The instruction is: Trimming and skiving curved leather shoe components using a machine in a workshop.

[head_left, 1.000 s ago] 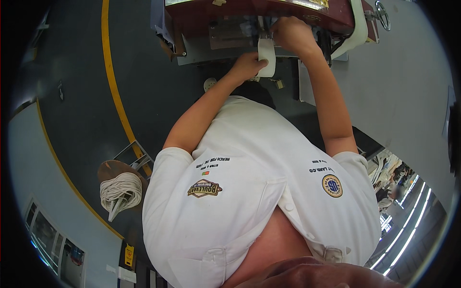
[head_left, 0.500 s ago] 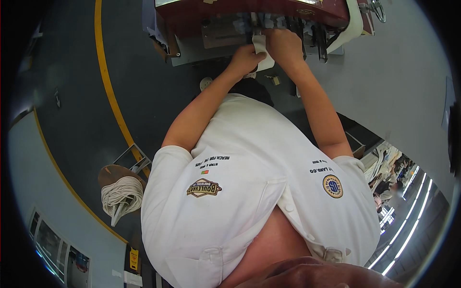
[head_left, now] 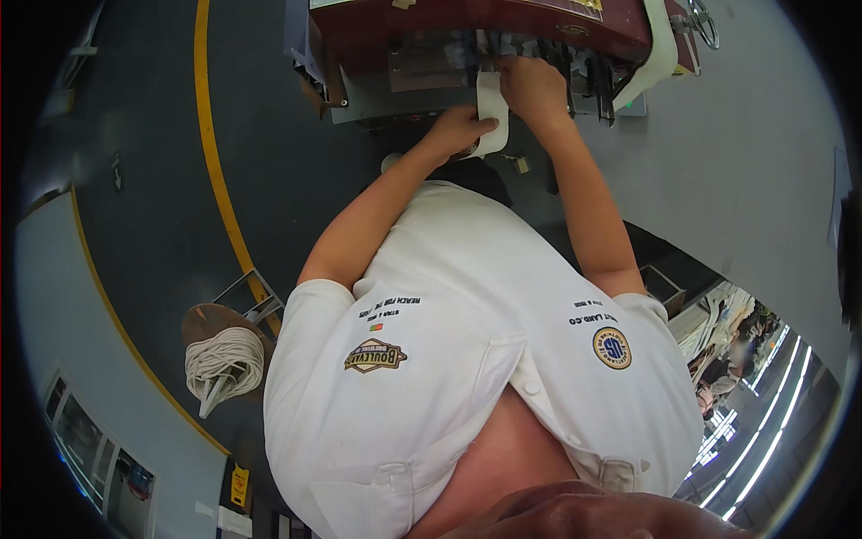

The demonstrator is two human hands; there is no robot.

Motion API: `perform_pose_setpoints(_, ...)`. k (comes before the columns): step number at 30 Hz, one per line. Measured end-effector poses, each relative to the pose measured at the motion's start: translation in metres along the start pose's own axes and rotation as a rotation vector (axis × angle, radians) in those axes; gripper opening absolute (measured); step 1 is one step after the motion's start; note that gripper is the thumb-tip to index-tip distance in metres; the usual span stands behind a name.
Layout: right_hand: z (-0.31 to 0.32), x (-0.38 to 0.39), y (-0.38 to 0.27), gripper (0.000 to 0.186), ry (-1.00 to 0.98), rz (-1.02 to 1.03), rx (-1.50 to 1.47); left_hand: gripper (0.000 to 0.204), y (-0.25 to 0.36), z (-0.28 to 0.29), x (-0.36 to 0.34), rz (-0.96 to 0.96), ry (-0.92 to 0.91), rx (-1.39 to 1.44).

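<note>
A white band of flat, fabric-like material point(head_left: 490, 97) hangs from the front of a dark red machine point(head_left: 503, 13) and curls toward me at its lower end. My left hand point(head_left: 454, 131) is closed on the lower part of this band, its thumb lying across the face. To the right of the band's upper end, my right hand point(head_left: 537, 92) is closed, fingertips against the machine's front. Those fingertips are partly hidden, so whatever they pinch cannot be made out. Bluish-white pieces point(head_left: 462, 51) and dark metal parts sit under the red housing around them.
A wide white band point(head_left: 663, 54) runs down the machine's right side, near a handwheel point(head_left: 702, 24). Behind me on the left, a round brown stool point(head_left: 202, 325) carries a coil of white cord point(head_left: 224, 364). A yellow line point(head_left: 206, 126) crosses the dark floor.
My left hand has shifted slightly down toward me, and more of the white band shows, lying flatter. My right hand stays at the machine. The whole view has shifted a little.
</note>
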State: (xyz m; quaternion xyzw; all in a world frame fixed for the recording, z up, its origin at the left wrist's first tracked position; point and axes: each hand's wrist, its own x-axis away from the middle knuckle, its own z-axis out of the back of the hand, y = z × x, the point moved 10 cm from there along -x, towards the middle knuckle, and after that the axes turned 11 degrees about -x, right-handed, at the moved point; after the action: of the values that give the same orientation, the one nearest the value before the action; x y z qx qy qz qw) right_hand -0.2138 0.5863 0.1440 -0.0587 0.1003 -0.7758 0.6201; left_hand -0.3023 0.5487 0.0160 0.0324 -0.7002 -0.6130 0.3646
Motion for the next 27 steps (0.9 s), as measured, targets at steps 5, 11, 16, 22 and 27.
perform_pose_setpoints(5, 0.008, -0.013, 0.000, 0.020, -0.127, 0.004, -0.005, 0.035, 0.002, -0.006, -0.001, -0.056, -0.006, 0.040)
perform_pose_setpoints(11, 0.008, -0.025, -0.006, 0.012, -0.192, -0.010, 0.052, 0.039, 0.001, -0.012, -0.004, -0.066, 0.023, 0.122)
perform_pose_setpoints(16, 0.007, -0.016, -0.008, 0.011, -0.130, -0.044, 0.026, 0.040, 0.002, -0.008, -0.009, 0.018, 0.036, 0.118)
perform_pose_setpoints(22, -0.003, -0.006, 0.000, 0.010, -0.048, -0.032, 0.018, 0.039, 0.005, -0.008, -0.010, -0.018, 0.078, 0.140)
perform_pose_setpoints(27, 0.008, -0.015, -0.009, 0.010, -0.089, 0.051, 0.056, 0.039, -0.002, -0.006, -0.007, 0.018, 0.100, 0.086)
